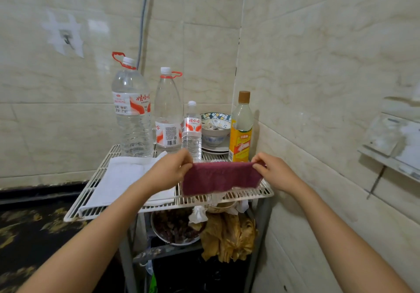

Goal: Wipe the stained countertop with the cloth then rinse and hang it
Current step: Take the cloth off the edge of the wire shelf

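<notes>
cloth [221,177] maroon, stretched flat between both hands.

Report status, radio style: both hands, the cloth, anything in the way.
Left hand and right hand each pinch a top corner of the cloth. Cloth stretched over wire rack. Small water bottle and yellow bottle close behind.

I see white wire rack [91,210] in tiled corner. At back, L to R: big water btl [133,115], mid btl [168,115], small btl [192,131], stacked bowls [214,129] on plates [216,149], yellow-label btl [242,133] w/ brown cap. Folded white towel [122,179] on rack's L half. Below: metal bowl [175,226], crumpled yellowish bag [229,233] beside it. Hook [67,39] on L wall, small shelf [391,147] on R wall.
</notes>
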### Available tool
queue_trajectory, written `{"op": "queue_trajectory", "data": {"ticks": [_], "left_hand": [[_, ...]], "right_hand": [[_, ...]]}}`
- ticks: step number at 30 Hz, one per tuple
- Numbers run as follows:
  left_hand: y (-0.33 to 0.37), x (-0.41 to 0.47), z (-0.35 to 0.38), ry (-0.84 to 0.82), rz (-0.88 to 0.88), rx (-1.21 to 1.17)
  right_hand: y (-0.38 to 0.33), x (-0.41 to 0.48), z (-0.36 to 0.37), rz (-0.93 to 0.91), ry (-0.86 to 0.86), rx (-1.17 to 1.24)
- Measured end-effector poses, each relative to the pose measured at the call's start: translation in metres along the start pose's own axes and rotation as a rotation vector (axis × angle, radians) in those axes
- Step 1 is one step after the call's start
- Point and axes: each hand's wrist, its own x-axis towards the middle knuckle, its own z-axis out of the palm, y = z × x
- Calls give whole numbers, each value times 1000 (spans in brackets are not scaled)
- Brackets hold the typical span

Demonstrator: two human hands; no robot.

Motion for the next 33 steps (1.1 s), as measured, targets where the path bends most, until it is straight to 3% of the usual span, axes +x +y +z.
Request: {"op": "queue_trajectory", "data": {"ticks": [7, 11, 14, 18, 23, 33], "left_hand": [[-2, -21, -40, 46, -26, -403], [-11, -38, -44, 103, -227, -478], [-9, -51, -38, 237, -409, -510], [-3, -70, -23, 376, -460, -399], [13, -92, 9, 500, -362, -205], [9, -125, 31, 687, -471, -891]], "right_hand": [[-32, -9, -26, -36, 12, 333], [-50, -11, -17, 18, -53, 457], [-63, -6, 1, 128, -128, 463], [-81, -4, 32, 181, -162, 411], [-118, -11, 64, 103, -163, 495], [-159, -39, 102, -1, -135, 783]]}}
